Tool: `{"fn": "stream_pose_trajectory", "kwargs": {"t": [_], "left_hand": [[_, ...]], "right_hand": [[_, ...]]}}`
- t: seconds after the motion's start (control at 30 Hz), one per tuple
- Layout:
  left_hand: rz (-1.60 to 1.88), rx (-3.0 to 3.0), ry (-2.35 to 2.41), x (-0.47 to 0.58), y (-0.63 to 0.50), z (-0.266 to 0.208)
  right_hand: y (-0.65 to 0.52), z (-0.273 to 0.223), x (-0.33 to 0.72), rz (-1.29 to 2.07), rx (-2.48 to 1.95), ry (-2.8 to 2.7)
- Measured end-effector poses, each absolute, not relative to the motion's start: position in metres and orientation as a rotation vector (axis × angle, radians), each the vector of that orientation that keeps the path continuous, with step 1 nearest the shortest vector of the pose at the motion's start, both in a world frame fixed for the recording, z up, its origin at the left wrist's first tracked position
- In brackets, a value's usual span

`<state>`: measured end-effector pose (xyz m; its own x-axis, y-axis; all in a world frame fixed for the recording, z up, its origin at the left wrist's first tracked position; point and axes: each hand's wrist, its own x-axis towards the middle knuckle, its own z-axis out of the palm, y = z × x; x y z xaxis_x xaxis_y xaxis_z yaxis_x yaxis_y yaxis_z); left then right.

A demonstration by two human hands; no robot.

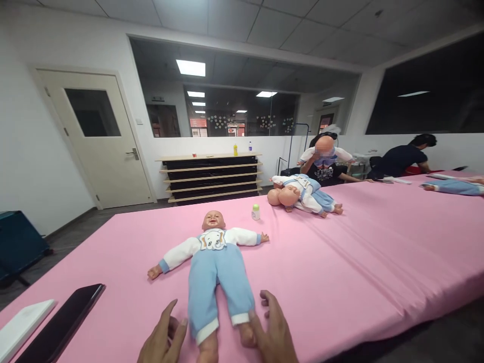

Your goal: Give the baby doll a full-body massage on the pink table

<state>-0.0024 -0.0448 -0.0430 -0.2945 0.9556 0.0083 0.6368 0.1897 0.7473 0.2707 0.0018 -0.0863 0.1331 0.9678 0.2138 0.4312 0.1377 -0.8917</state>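
A baby doll (217, 262) lies face up on the pink-covered table, its head away from me and its arms spread wide. It wears a white top with an elephant face on the chest and light blue trousers. My left hand (164, 335) is beside the doll's foot on the left, fingers apart and curved, holding nothing. By the other foot is my right hand (274, 327), its thumb close to the trouser cuff and its fingers spread and bent. Whether that thumb touches the doll I cannot tell.
A small green-capped bottle (256, 212) stands beyond the doll. More dolls (302, 194) lie piled farther right. A black phone (66, 322) and a white flat box (24, 325) are at the left edge. Across the table (340, 272), one person holds up a doll (325, 151); another person (404, 154) bends over at far right.
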Motion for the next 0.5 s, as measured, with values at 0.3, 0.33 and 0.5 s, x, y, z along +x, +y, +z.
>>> {"fn": "stream_pose_trajectory", "kwargs": {"t": [0.3, 0.33, 0.5], "left_hand": [[1.045, 1.397, 2.002, -0.010, 0.056, -0.043], [1.063, 1.441, 2.000, -0.007, 0.067, -0.044], [1.202, 1.757, 1.984, -0.002, 0.137, -0.043]], "right_hand": [[0.089, -0.029, 0.256, 0.858, -1.387, -1.430], [0.100, -0.026, 0.250, 0.853, -1.385, -1.447], [0.160, -0.017, 0.209, 0.784, -1.310, -1.504]]}}
